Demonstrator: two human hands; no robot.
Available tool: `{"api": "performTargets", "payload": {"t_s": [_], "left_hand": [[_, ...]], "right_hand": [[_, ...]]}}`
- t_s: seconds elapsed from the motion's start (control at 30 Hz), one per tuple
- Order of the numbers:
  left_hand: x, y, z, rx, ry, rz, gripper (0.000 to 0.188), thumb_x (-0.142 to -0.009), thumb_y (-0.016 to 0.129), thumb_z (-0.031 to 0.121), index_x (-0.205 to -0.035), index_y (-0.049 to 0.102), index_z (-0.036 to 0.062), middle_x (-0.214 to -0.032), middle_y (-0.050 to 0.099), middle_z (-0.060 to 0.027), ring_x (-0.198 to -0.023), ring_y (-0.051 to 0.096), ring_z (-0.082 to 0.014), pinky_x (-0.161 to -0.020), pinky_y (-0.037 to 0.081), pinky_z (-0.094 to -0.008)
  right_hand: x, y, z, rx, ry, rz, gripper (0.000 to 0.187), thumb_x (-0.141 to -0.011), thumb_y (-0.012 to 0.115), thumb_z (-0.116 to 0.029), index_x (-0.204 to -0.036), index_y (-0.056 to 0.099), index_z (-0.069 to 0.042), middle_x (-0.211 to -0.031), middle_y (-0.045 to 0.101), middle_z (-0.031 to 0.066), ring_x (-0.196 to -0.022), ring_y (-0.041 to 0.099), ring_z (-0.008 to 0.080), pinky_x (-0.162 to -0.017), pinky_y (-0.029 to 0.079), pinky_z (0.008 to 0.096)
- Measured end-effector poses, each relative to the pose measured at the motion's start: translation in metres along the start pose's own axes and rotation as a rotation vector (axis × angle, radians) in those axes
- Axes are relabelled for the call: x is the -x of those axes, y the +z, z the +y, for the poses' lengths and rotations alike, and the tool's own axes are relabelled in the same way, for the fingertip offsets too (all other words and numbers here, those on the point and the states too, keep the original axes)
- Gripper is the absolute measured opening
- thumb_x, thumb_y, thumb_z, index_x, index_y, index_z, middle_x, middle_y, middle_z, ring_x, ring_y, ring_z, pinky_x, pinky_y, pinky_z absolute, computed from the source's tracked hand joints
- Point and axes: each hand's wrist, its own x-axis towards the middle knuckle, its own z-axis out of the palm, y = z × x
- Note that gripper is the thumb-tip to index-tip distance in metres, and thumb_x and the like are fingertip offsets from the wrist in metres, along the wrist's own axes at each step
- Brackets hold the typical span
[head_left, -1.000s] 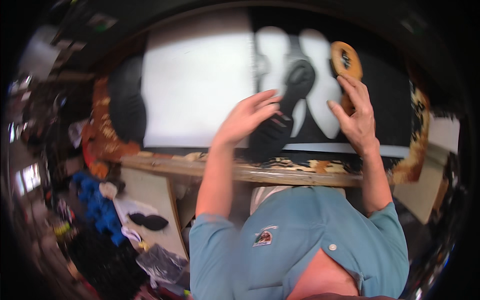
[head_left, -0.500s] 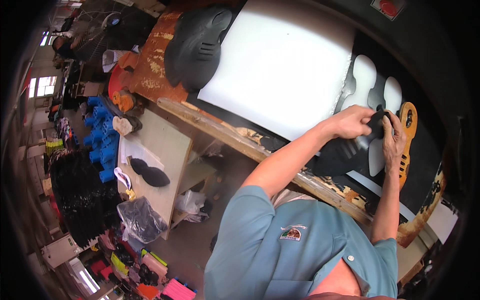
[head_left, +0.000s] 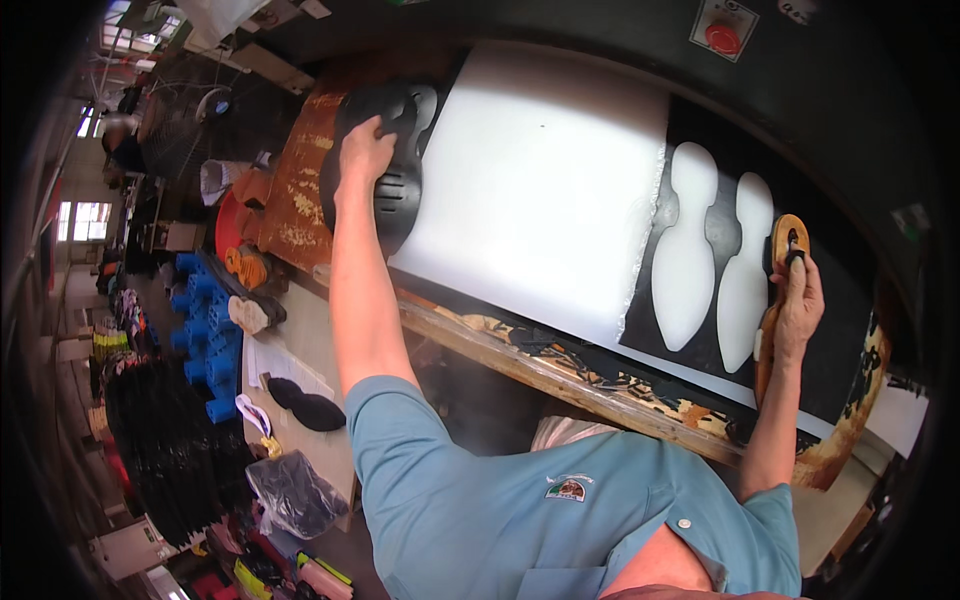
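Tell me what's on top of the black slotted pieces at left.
Your left hand is over the black slotted pieces, with slots visible beside it. Whatever lies directly beneath the hand is covered.

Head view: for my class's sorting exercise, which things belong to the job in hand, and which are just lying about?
Job, judging by the hands:
- black slotted piece, at left hand
- orange-yellow tool, at right hand
- white cutouts
- white sheet

Apparently lying about:
- blue pieces
- plastic-wrapped bundle
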Motion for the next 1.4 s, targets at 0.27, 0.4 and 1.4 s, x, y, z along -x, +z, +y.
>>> {"api": "performTargets", "payload": {"t_s": [0.27,0.4,1.4], "left_hand": [[0.059,0.051,0.072,0.281,0.215,0.154,0.056,-0.105,0.066,0.026,-0.149,0.056,-0.0078,-0.150,0.059,-0.0282,-0.144,0.054,-0.0402,-0.122,0.041,-0.0442],[0.180,0.087,0.201,0.645,0.534,-0.203,0.054,-0.104,0.068,0.018,-0.152,0.056,-0.0026,-0.158,0.054,-0.0262,-0.151,0.047,-0.0385,-0.127,0.035,-0.0461],[0.324,0.144,0.309,0.363,1.043,-0.267,0.077,-0.093,0.082,0.028,-0.147,0.048,-0.0148,-0.161,0.040,-0.0384,-0.153,0.035,-0.0549,-0.125,0.030,-0.0647]], "right_hand": [[-0.017,-0.221,0.004,1.187,0.028,0.608,0.053,-0.107,0.065,-0.042,-0.136,0.069,0.003,-0.132,0.071,0.0254,-0.121,0.069,0.0389,-0.107,0.052,0.0432],[0.040,-0.180,-0.013,1.147,0.007,0.549,0.072,-0.105,0.066,-0.048,-0.153,0.053,0.004,-0.156,0.053,0.0272,-0.143,0.053,0.0415,-0.122,0.040,0.0479],[0.070,-0.027,-0.038,0.985,-0.237,0.027,0.078,-0.068,0.081,-0.031,-0.136,0.069,0.006,-0.150,0.047,0.0357,-0.124,0.052,0.0489,-0.108,0.048,0.0536]]}}
